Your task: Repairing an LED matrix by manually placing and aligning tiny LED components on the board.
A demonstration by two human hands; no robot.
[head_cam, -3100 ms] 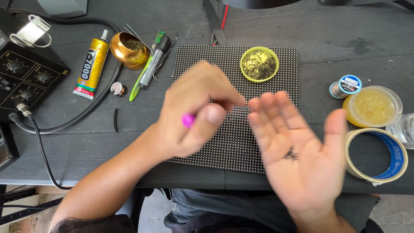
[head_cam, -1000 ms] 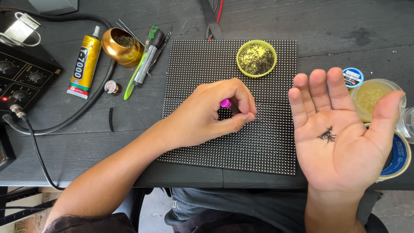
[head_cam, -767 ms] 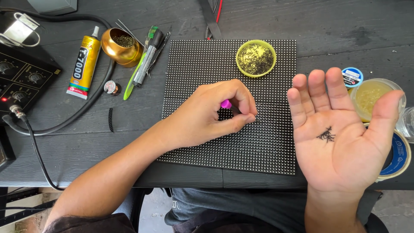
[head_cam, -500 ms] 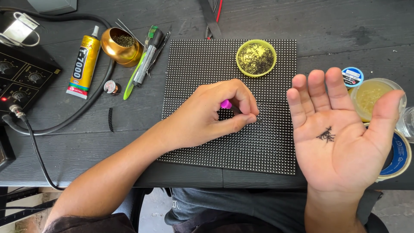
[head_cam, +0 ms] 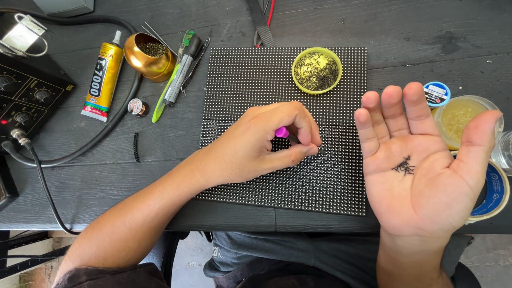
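The left hand (head_cam: 266, 141) pinches a pink tool (head_cam: 281, 132) between thumb and fingers, its tip down on the dotted panel (head_cam: 282, 80) near the middle; the right hand (head_cam: 426, 165) lies open, palm up, just off the panel's right edge, cupping a small heap of dark pins (head_cam: 404, 166); a yellow dish (head_cam: 317, 70) of more pins sits on the panel's top; a glue tube (head_cam: 102, 74) lies on the counter (head_cam: 416, 32) to the left.

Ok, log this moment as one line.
left hand: pink tool pinched on dotted panel | right hand: palm up, small dark pins
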